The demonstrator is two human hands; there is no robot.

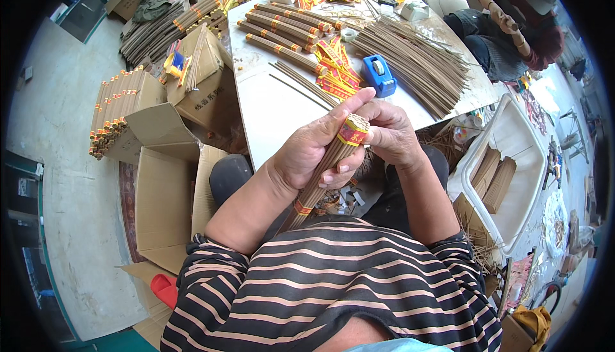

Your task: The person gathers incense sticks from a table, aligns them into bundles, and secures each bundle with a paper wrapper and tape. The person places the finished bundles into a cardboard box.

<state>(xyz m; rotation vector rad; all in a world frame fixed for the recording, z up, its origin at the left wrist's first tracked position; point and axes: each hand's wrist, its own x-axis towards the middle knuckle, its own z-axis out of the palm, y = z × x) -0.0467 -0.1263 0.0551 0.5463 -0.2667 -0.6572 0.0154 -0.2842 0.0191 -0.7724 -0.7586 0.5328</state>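
Note:
A bundle of brown incense sticks (328,167) slants up from my lap, its end grain showing at the top. My left hand (304,147) is closed round the bundle's upper part, with the index finger stretched along past the end. A red and yellow paper band (352,131) wraps the top, and my right hand (396,133) pinches that band at its right side. Another band (302,208) circles the lower part. On the table just beyond my hands lie a blue tape dispenser (379,76) and loose red and yellow paper strips (338,73).
Banded incense bundles (282,26) and a spread of loose sticks (416,60) cover the white table (262,118). Open cardboard boxes (165,201) stand at left, near stacked bundles (118,108). A white tub (530,144) with sticks is at right. Another person (512,25) sits at far right.

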